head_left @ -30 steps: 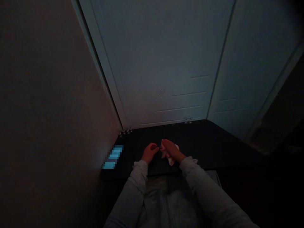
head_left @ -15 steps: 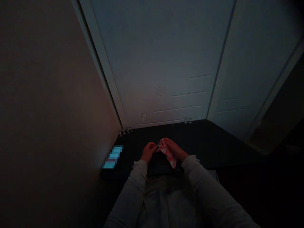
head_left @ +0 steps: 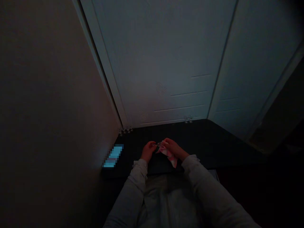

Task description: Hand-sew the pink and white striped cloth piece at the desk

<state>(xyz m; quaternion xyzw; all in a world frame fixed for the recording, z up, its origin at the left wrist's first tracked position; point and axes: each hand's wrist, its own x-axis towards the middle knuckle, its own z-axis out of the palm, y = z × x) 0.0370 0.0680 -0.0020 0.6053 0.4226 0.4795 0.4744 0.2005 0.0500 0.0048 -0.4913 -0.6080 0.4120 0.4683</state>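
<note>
My left hand (head_left: 148, 150) has its fingers closed around one end of a small shiny clear object (head_left: 157, 144). Dim light hides what kind of object it is. My right hand (head_left: 175, 148) pinches a pink-and-white cloth (head_left: 171, 158) against the object's other end. A corner of the cloth hangs down below my right fingers. Both hands are close together, over the front part of a dark table (head_left: 201, 142).
Several small clear glass-like pieces (head_left: 125, 130) stand at the table's back left corner, with more such pieces (head_left: 188, 119) along the back edge. A lit, pixelated screen (head_left: 113, 156) is at the left. Behind rises a pale panel (head_left: 166, 57); a wall (head_left: 59, 110) borders the left.
More of the shiny object shows between my hands now. The cloth has drawn back slightly to the right, and my right fingers have shifted over it. My left hand stays nearly in place.
</note>
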